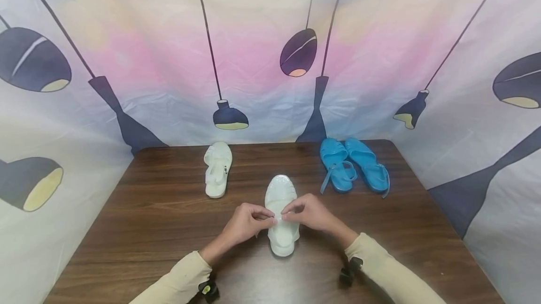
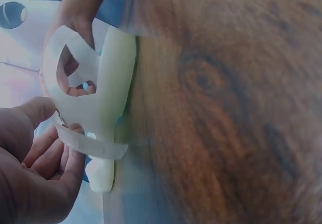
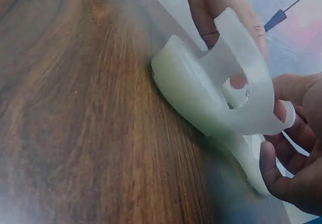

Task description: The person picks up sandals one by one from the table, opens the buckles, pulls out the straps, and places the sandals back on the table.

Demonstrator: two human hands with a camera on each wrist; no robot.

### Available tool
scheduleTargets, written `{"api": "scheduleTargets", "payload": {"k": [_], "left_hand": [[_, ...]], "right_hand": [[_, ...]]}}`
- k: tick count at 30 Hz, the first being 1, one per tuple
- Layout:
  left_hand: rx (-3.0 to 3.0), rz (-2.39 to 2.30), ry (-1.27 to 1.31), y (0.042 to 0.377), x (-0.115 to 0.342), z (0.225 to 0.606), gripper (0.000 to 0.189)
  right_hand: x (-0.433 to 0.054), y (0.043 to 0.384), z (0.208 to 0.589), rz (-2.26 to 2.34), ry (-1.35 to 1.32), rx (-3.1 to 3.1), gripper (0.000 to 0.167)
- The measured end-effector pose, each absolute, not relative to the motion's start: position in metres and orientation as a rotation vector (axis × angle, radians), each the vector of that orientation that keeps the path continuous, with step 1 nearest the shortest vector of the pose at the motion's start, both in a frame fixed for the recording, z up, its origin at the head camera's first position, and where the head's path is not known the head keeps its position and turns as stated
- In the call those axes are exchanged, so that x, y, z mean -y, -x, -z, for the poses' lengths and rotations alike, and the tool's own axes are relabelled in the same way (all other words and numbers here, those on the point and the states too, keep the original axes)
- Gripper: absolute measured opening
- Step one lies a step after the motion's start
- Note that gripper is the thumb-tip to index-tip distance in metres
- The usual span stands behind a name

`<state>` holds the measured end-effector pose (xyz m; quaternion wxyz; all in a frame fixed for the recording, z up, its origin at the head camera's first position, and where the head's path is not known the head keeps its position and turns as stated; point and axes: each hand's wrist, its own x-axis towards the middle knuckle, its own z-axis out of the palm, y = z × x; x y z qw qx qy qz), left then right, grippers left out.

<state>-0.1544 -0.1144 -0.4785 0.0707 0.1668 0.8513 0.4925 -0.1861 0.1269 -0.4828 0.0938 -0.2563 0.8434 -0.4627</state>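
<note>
A white sandal (image 1: 280, 189) lies sole down on the table before me, its toe pointing away. My left hand (image 1: 245, 224) pinches the ankle strap from the left, beside a small metal buckle (image 2: 61, 118). From the other side, my right hand (image 1: 313, 212) pinches the strap between thumb and fingers. Both sets of fingertips meet close together over the middle of the sandal. A free strap end (image 2: 98, 146) sticks out past the left fingers. The heel band (image 3: 251, 68) stands up behind the hands. In the head view the fingers hide the buckle.
The mate, another white sandal (image 1: 217, 153), lies at the back left of the brown wooden table (image 1: 169, 229). A pair of blue sandals (image 1: 334, 149) is at the back right, straps loose. A lamp-printed curtain (image 1: 262, 83) hangs close behind the table and along its sides.
</note>
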Motion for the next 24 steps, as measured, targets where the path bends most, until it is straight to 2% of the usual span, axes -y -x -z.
{"api": "scheduleTargets", "payload": {"k": [17, 24], "left_hand": [[-2.494, -1.547, -0.432, 0.154, 0.117, 0.483, 0.016], [-2.502, -1.518, -0.470, 0.152, 0.117, 0.478, 0.016]], "right_hand": [[-0.141, 0.192, 0.486, 1.442, 0.647, -2.506, 0.006], [-0.127, 0.195, 0.482, 1.486, 0.648, -2.463, 0.013]]}}
